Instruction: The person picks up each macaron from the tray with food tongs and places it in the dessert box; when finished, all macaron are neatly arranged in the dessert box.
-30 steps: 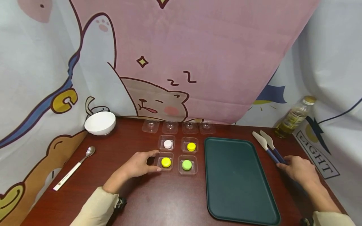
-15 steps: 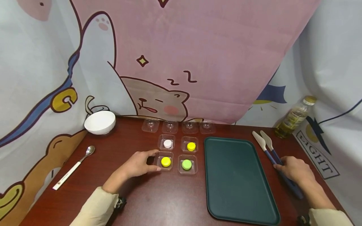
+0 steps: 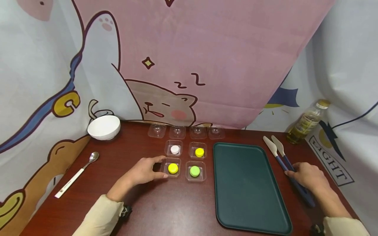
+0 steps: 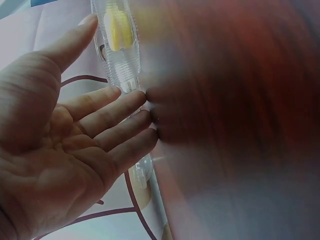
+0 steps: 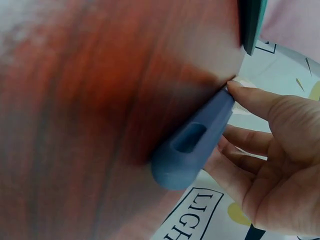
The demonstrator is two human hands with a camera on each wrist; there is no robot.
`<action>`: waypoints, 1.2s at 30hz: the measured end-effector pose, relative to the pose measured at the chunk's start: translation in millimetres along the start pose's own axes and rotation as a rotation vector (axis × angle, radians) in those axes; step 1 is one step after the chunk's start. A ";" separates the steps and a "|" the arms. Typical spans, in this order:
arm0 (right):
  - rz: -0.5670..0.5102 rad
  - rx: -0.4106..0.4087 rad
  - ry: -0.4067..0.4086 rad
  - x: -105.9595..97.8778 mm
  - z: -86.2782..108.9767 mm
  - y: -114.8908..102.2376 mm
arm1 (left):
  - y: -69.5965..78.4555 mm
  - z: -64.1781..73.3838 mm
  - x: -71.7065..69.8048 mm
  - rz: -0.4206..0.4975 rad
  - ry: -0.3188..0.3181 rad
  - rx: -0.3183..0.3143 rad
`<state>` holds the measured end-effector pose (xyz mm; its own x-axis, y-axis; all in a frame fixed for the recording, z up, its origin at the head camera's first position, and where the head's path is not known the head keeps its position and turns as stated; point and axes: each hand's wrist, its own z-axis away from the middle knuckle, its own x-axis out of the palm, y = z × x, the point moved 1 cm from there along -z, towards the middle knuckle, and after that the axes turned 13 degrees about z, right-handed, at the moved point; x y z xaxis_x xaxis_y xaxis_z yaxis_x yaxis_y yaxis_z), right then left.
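In the head view my left hand (image 3: 144, 172) rests on the table beside a clear plastic box (image 3: 165, 177) that holds a yellow macaron (image 3: 173, 168). Its thumb and index fingertips are at the box's edge, and the left wrist view shows the fingers (image 4: 115, 112) mostly straight. My right hand (image 3: 310, 177) holds tongs (image 3: 280, 160) with blue handles and cream tips, lying right of the tray. From the right wrist view, the thumb is on one side of the blue handle (image 5: 192, 145) and the fingers on the other.
Boxes with a white macaron (image 3: 175, 149), another yellow macaron (image 3: 199, 152) and a green macaron (image 3: 195, 171) stand nearby. Several clear lids (image 3: 177, 132) line the back. A dark green tray (image 3: 248, 190), an oil bottle (image 3: 307, 123), a white bowl (image 3: 104, 127) and a spoon (image 3: 76, 175) surround them.
My right hand has shifted slightly left, drawing the near tong handle inward, and more of the handle's end shows below the hand. The left hand stays in place.
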<state>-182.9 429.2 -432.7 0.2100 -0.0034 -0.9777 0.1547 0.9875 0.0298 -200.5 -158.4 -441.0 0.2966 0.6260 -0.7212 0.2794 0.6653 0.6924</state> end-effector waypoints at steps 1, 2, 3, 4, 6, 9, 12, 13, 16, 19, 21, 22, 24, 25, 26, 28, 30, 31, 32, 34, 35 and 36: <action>0.004 -0.003 0.002 -0.8 -0.6 0.4 | 0.1 0.0 -0.3 -0.001 -0.001 -0.001; 0.008 -0.004 0.006 -2.1 -1.2 0.8 | 0.3 0.1 -0.6 -0.004 -0.003 0.003; 0.011 -0.006 0.014 -3.2 -1.5 0.8 | 0.5 0.1 -0.9 -0.003 -0.004 -0.003; 0.015 -0.007 0.029 -4.1 -1.7 0.4 | 0.7 0.1 -1.5 -0.006 -0.004 -0.006; 0.012 0.008 0.076 -5.2 -2.5 -2.0 | 0.7 -0.3 -2.7 -0.012 -0.006 -0.015; -0.016 0.035 0.189 -7.9 -5.0 -10.5 | 1.6 -0.6 -4.6 -0.013 0.000 -0.022; -0.070 0.037 0.316 -12.7 -11.3 -21.7 | 1.6 -0.8 -5.1 -0.010 0.002 -0.024; -0.091 0.033 0.351 -15.0 -14.0 -25.2 | 1.5 -0.6 -4.9 -0.005 0.001 -0.027; -0.165 0.013 0.434 -22.4 -22.1 -35.6 | 0.3 -0.5 -3.5 -0.005 0.002 -0.019; -0.262 -0.016 0.431 -30.8 -28.8 -47.9 | -0.6 -0.5 -2.0 -0.004 0.006 -0.002; -0.333 -0.043 0.383 -36.3 -32.6 -57.9 | -1.0 -1.0 -1.4 -0.006 0.007 0.010; -0.375 -0.059 0.354 -38.8 -34.6 -63.6 | -1.2 -1.1 -1.3 -0.005 0.008 0.010; -0.472 -0.087 0.282 -43.2 -39.7 -75.7 | -1.6 -1.5 -1.2 -0.007 0.011 0.010; -0.512 -0.098 0.257 -45.1 -42.6 -82.0 | -1.5 -1.6 -1.3 -0.008 0.012 0.009; -0.547 -0.108 0.230 -46.7 -46.0 -88.8 | -1.2 -1.5 -1.5 -0.008 0.012 0.008; -0.601 -0.127 0.181 -48.8 -53.1 -102.9 | -1.0 -1.4 -1.5 -0.004 0.009 -0.002; -0.621 -0.148 0.140 -49.8 -60.2 -117.4 | -0.1 -0.7 -1.5 0.000 0.004 -0.011; -0.618 -0.157 0.125 -49.7 -63.5 -124.4 | 0.3 -0.3 -1.4 0.000 0.002 -0.013; -0.613 -0.163 0.112 -49.5 -66.5 -131.1 | 0.3 -0.1 -1.1 0.003 0.000 -0.017; -0.603 -0.168 0.091 -48.3 -71.9 -143.6 | 0.6 0.7 -0.6 0.008 0.001 -0.020; -0.600 -0.165 0.082 -47.4 -74.1 -149.6 | 0.8 1.2 -0.4 0.010 0.003 -0.017; -0.596 -0.158 0.076 -46.2 -76.3 -155.2 | 0.5 1.7 0.0 0.012 0.003 -0.021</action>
<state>-290.2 288.1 -408.0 0.0610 -0.5563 -0.8287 0.0780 0.8304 -0.5517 -198.8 -158.7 -440.6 0.2973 0.6349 -0.7131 0.2567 0.6662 0.7002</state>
